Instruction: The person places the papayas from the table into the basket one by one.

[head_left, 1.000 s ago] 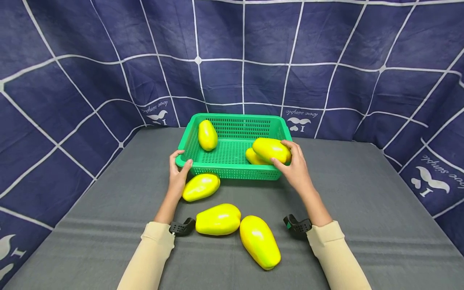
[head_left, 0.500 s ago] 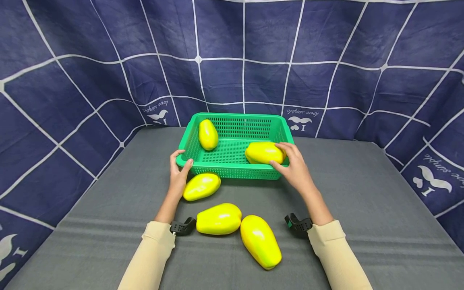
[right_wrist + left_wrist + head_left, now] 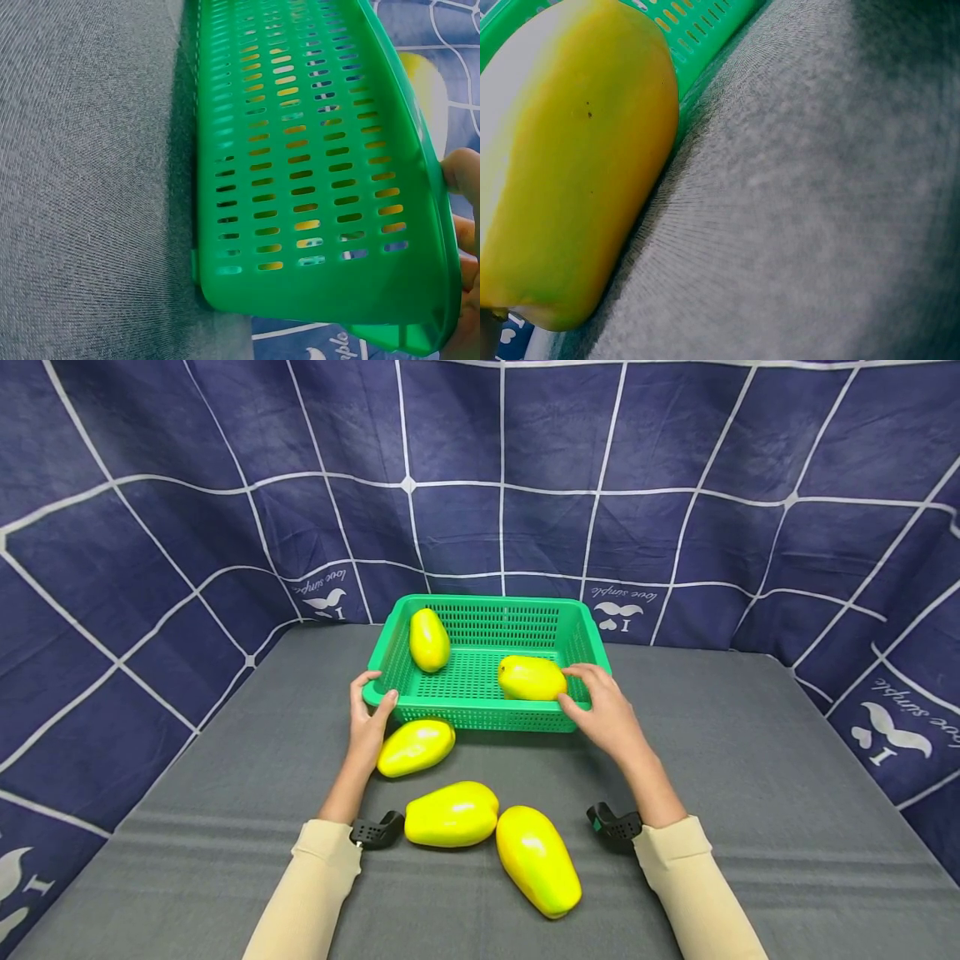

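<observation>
At the front left corner of a green plastic basket (image 3: 480, 714), my left hand (image 3: 366, 727) grips the rim between thumb and fingers. A yellow papaya (image 3: 529, 678) lies inside at the front right. My right hand (image 3: 609, 714) reaches over that corner, its fingertips right at the papaya's right end. In the right wrist view, the thumb (image 3: 459, 172) shows beside the rim, and yellow shows through the slots. Another papaya (image 3: 430, 641) rests at the basket's left. Just below my left hand lies a papaya (image 3: 417, 747), large in the left wrist view.
Two more papayas lie nearer to me on the grey cloth, one sideways (image 3: 452, 814) and one slanted (image 3: 538, 862). Black straps (image 3: 378, 830) sit at both wrists. Behind the basket hangs a blue curtain (image 3: 540, 527) with white lines.
My right hand has lowered a papaya into the basket's front right, and the papaya has moved left out of its hold. The lower papaya there is hidden now. My left hand stays put.
</observation>
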The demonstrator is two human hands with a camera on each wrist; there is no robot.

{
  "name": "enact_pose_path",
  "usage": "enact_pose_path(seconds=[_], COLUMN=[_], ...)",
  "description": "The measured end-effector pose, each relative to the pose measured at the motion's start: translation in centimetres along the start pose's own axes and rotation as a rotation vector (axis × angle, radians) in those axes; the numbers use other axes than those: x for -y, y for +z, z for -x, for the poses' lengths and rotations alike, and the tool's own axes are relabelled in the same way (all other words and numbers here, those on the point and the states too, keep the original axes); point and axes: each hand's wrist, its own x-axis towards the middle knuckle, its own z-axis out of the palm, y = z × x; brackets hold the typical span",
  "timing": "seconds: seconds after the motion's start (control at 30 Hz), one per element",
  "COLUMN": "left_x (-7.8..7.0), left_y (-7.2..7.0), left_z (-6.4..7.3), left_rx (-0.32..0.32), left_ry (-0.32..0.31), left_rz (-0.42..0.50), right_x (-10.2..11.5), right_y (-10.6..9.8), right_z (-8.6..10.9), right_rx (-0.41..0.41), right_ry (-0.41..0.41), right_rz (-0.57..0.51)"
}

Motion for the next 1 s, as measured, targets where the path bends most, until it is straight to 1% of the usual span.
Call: enact_pose_path(seconds=[0.23,0.33,0.47,0.6,0.7,1.0], left_x=[0.0,0.1,0.2,0.2,0.1,0.2], left_y=[0.1,0.0,-0.1,-0.2,-0.2,-0.2], left_z=[0.0,0.0,0.0,0.1,0.0,-0.1], left_rx=[0.007,0.005,0.004,0.001,0.0,-0.002], left_ry=[0.006,0.009,0.003,-0.002,0.006,0.004], left_rz=[-0.013,-0.021,-0.014,-0.01,-0.021,-0.008], right_x=[0.0,0.0,-0.1,0.1,0.3,1.3], right_y=[0.0,-0.1,-0.2,-0.6,-1.0,-1.8], right_z=[0.0,0.1,0.2,0.4,0.5,0.9], right_rx=[-0.018,-0.028,-0.041,-0.03,-0.017,0.009], right_ry=[-0.02,-0.022,-0.033,-0.032,-0.022,-0.031], right_rz=[0.015,-0.019,-0.09,-0.164,-0.204,-0.206])
